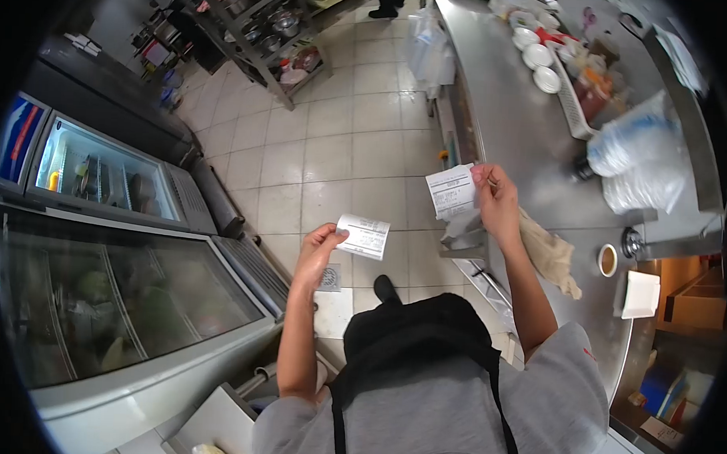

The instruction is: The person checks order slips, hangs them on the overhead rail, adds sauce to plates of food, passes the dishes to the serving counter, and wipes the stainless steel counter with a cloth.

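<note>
Both of the papers are already up in your hands, and neither one is put down. With 12 at the top of your view, the small white paper slip with black print and a curled edge [365,237] is right by the middle of the clock, over the pale square-tiled floor [327,158]. The other small white paper slip with black print [451,192] is at 2 o'clock, near the edge of the long shiny metal counter [510,144]. The print on both faces up, so this looks like a reading or matching part. How much is left after that, I cannot tell.

Your left hand [314,256] is just to the 9 o'clock side of the middle. Its arm comes up from 7 o'clock, and the hand tips in toward 2. Its fingers are closed on the near end of the curled slip, with the thumb on top.

Your right hand [500,204] is close to 3 o'clock. Its arm goes up from 4 or 5 o'clock and leans in, past the crumpled beige cloth [548,257] on the counter. Its fingers pinch the other slip by its 3 o'clock side. Your hands are well apart.
</note>
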### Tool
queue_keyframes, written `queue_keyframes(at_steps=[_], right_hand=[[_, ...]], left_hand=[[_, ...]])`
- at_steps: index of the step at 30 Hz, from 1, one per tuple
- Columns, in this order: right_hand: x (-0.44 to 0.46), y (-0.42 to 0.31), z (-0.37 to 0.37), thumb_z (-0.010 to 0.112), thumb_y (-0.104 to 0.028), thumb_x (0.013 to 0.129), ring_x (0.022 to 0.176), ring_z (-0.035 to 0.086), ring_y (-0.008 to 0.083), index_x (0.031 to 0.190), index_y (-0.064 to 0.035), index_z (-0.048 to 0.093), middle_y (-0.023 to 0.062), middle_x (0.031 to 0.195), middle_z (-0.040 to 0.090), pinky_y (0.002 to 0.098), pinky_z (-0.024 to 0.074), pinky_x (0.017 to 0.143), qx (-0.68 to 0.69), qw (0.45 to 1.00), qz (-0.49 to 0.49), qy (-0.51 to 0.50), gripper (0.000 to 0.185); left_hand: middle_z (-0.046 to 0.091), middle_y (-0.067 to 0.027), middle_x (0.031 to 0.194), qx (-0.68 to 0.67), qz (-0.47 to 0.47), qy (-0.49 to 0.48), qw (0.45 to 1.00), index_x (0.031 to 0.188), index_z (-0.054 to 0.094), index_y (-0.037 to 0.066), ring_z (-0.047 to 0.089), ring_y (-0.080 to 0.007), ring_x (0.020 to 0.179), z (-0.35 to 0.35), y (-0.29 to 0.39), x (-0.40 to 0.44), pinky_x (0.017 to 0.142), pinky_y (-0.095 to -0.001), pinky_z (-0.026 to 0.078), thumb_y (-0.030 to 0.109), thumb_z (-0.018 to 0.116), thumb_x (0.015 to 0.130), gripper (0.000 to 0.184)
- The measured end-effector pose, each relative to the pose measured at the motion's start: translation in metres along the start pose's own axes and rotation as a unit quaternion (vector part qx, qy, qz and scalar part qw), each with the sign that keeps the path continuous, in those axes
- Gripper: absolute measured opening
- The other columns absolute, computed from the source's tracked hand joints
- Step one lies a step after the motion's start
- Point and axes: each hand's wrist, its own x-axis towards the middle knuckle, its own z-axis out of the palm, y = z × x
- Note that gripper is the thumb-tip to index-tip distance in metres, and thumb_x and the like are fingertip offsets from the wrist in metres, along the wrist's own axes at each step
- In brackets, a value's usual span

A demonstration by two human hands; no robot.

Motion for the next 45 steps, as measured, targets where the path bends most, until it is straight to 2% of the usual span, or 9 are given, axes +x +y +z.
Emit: queue_keyframes(at_steps=[2,3,11,15,27,32,34,39,45], right_hand=[[0.003,0.000,-0.013,0.050,-0.012,0.088,0.067,0.049,0.0064,0.097,-0.0008,0.059,0.0025,0.077,0.060,0.0215,0.0408,0.061,-0.032,0.999,-0.007,-0.014,0.017],[0.043,-0.009,0.079,0.050,-0.012,0.088,0.067,0.049,0.0066,0.097,-0.0009,0.059,0.0021,0.077,0.060,0.0216,0.0410,0.062,0.023,1.000,0.011,-0.009,0.017],[0.157,0.002,0.156,0.052,-0.005,0.082,0.058,0.044,0.0022,0.105,-0.0051,0.060,0.0005,0.076,0.059,0.0201,0.0346,0.051,0.081,0.986,0.124,-0.074,0.024],[0.232,0.006,0.195,0.051,0.000,0.079,0.055,0.040,0.0008,0.110,-0.0055,0.057,-0.0034,0.073,0.057,0.0195,0.0297,0.047,0.135,0.982,0.087,-0.102,0.032],[0.453,0.097,0.302,0.048,0.006,0.069,0.075,0.063,0.0229,0.100,0.0032,0.059,0.0165,0.095,0.062,0.0303,0.0491,0.066,-0.029,0.988,0.032,-0.146,0.033],[0.521,0.126,0.331,0.048,0.005,0.068,0.076,0.062,0.0281,0.098,-0.0011,0.061,0.0163,0.097,0.061,0.0328,0.0487,0.070,-0.169,0.972,0.079,-0.140,0.034],[0.565,0.121,0.338,0.048,0.002,0.069,0.084,0.060,0.0280,0.095,-0.0025,0.062,0.0130,0.097,0.061,0.0333,0.0462,0.075,-0.215,0.965,0.058,-0.138,0.030],[0.698,0.052,0.363,0.053,-0.011,0.076,0.088,0.057,0.0278,0.092,-0.0025,0.063,0.0112,0.095,0.057,0.0329,0.0443,0.076,-0.100,0.981,-0.012,-0.166,0.020],[0.818,0.011,0.372,0.064,-0.027,0.076,0.079,0.056,0.0255,0.086,-0.0048,0.065,0.0102,0.088,0.057,0.0323,0.0445,0.070,-0.111,0.946,-0.134,-0.274,0.025]], left_hand=[[0.059,0.0020,0.078,-0.076,-0.005,0.015,0.997,0.086,0.061,0.005,0.050,-0.0066,0.074,0.026,-0.017,0.000,0.071,-0.0220,0.035,0.018,0.060,0.077,0.016],[0.059,0.0019,0.078,-0.040,0.005,0.037,0.999,0.086,0.061,0.005,0.050,-0.0065,0.074,-0.057,0.021,0.041,0.071,-0.0218,0.035,0.018,0.060,0.077,0.015],[0.060,0.0002,0.081,-0.114,0.018,0.074,0.991,0.089,0.060,0.004,0.050,-0.0067,0.075,-0.090,0.054,0.147,0.072,-0.0219,0.037,0.013,0.056,0.078,0.015],[0.061,-0.0011,0.083,-0.106,0.053,0.111,0.987,0.090,0.061,0.001,0.051,-0.0077,0.076,-0.114,0.081,0.213,0.071,-0.0226,0.037,0.011,0.055,0.077,0.017],[0.062,-0.0078,0.093,-0.062,0.167,0.149,0.973,0.104,0.055,-0.004,0.056,-0.0118,0.088,-0.178,0.206,0.437,0.080,-0.0255,0.043,0.001,0.054,0.080,0.025],[0.061,-0.0084,0.099,0.105,0.189,0.067,0.974,0.115,0.050,-0.002,0.057,-0.0130,0.087,-0.229,0.252,0.570,0.078,-0.0260,0.044,0.000,0.055,0.076,0.039],[0.060,-0.0086,0.101,0.212,0.142,-0.048,0.966,0.115,0.050,-0.002,0.057,-0.0141,0.090,-0.241,0.292,0.616,0.080,-0.0275,0.045,0.001,0.054,0.074,0.042],[0.060,-0.0156,0.103,0.427,0.121,-0.333,0.832,0.114,0.052,-0.001,0.057,-0.0251,0.098,-0.218,0.382,0.744,0.084,-0.0325,0.045,0.007,0.052,0.067,0.048],[0.060,-0.0154,0.100,0.487,0.170,-0.466,0.719,0.110,0.051,0.002,0.057,-0.0254,0.089,-0.156,0.455,0.875,0.078,-0.0324,0.045,0.011,0.055,0.068,0.043]])
